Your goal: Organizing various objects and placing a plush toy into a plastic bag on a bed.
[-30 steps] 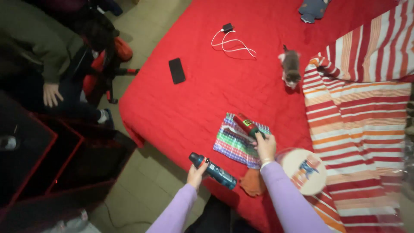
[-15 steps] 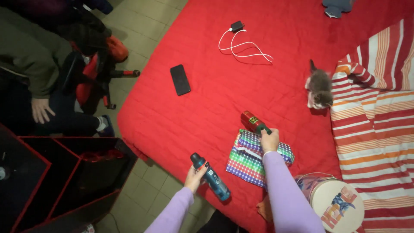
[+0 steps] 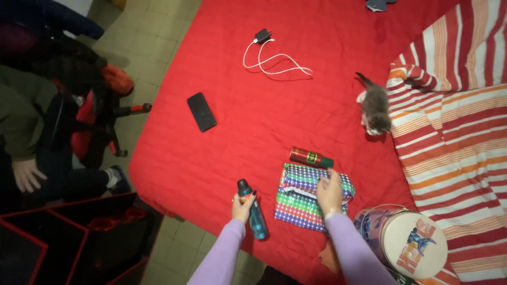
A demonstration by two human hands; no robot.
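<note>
Left hand (image 3: 242, 207) grip clamped on blue spray can (image 3: 252, 216); right hand (image 3: 329, 191) open over dotted parcel (image 3: 311, 196).

Bystanders on and beside a red bed

A black phone (image 3: 202, 111) and a white charger cable (image 3: 274, 59) are laid well apart on the red bed (image 3: 317, 31); a grey kitten (image 3: 375, 110) is seen at the edge of a striped blanket (image 3: 454, 142). A round tin (image 3: 406, 241) is set near the bed's corner. A seated person (image 3: 31, 137) is seen at the left.

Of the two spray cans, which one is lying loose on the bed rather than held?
The red can with the dark green cap, lying beyond the wrapped package; the blue can is in the left hand.
</note>
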